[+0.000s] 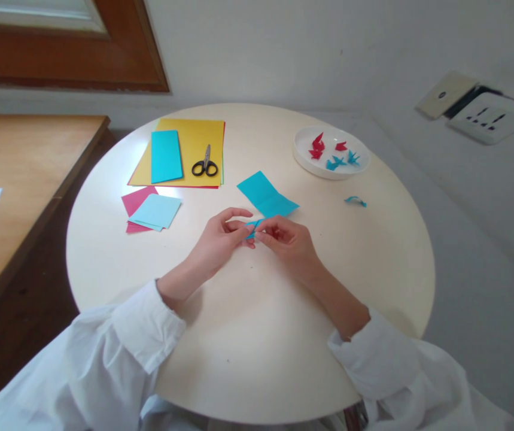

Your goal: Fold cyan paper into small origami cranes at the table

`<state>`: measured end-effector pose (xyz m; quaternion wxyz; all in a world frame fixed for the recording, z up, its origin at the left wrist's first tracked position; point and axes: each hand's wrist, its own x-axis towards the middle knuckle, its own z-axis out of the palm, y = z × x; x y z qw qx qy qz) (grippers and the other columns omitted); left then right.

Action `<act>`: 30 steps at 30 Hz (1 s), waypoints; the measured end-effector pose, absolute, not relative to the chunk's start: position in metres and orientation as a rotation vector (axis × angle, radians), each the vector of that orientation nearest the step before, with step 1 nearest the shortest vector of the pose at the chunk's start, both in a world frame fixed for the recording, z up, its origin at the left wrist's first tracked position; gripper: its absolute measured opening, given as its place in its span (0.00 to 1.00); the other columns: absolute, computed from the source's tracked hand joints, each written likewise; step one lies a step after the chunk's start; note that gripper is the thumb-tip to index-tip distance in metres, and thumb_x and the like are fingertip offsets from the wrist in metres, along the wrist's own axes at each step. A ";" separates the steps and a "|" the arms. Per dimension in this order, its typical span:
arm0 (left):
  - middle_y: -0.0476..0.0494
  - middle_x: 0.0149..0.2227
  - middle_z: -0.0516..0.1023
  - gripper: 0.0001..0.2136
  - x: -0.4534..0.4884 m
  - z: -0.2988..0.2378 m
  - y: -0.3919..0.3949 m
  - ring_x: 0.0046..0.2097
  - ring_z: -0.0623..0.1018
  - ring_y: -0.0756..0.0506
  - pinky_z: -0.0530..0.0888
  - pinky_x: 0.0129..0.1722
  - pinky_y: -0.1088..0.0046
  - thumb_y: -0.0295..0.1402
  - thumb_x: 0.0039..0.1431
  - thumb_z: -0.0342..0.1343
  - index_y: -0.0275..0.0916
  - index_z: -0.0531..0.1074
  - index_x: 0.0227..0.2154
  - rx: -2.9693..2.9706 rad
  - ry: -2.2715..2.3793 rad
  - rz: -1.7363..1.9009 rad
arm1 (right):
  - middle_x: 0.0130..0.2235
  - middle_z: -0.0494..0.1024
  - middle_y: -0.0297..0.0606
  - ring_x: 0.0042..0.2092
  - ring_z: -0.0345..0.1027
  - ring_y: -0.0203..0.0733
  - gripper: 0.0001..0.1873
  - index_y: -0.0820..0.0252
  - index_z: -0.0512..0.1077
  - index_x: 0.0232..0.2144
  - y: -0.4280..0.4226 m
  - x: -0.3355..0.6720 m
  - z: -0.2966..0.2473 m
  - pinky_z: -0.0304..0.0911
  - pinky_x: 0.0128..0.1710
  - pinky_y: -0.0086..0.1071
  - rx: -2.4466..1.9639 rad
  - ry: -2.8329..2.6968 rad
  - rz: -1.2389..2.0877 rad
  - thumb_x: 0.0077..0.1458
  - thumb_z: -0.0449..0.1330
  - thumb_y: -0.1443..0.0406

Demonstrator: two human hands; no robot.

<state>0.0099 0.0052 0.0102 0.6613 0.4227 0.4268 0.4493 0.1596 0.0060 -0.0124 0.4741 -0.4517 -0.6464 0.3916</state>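
Between my two hands is a small folded piece of blue paper (251,227), mostly covered by the fingers. My left hand (226,236) pinches its left side between thumb and fingers. From the other side, my right hand (289,239) grips it with thumb and forefinger close to the left thumb. Just beyond the fingers a larger creased blue sheet (263,193) lies on the table. A thin curled blue paper strip (355,201) rests farther right.
On the round white table (248,347), a white dish (301,160) holds several small red and blue folded paper figures. At the back left, black-handled scissors (205,164) and a blue stack (166,155) lie on yellow sheets (212,134). Pale blue squares (158,211) overlap pink ones (137,199).
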 end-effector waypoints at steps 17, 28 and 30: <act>0.53 0.21 0.74 0.13 0.007 0.009 0.005 0.25 0.75 0.51 0.72 0.30 0.75 0.31 0.45 0.62 0.38 0.66 0.33 1.109 0.985 1.033 | 0.27 0.77 0.33 0.28 0.66 0.34 0.03 0.59 0.74 0.25 0.005 0.162 -0.007 0.61 0.30 0.29 -1.146 -1.491 1.120 0.44 0.62 0.65; 0.50 0.23 0.75 0.07 0.008 0.006 0.004 0.27 0.75 0.50 0.69 0.26 0.75 0.30 0.45 0.61 0.37 0.70 0.28 1.395 1.066 1.069 | 0.27 0.76 0.33 0.29 0.68 0.35 0.03 0.59 0.72 0.24 0.007 0.162 -0.006 0.64 0.31 0.30 -1.156 -1.532 0.986 0.46 0.60 0.65; 0.49 0.24 0.75 0.05 0.009 0.006 0.003 0.26 0.73 0.51 0.68 0.24 0.76 0.28 0.45 0.60 0.36 0.72 0.27 1.424 1.122 1.065 | 0.27 0.76 0.33 0.29 0.68 0.35 0.03 0.59 0.71 0.24 0.007 0.162 -0.007 0.64 0.32 0.30 -1.141 -1.537 0.986 0.46 0.60 0.66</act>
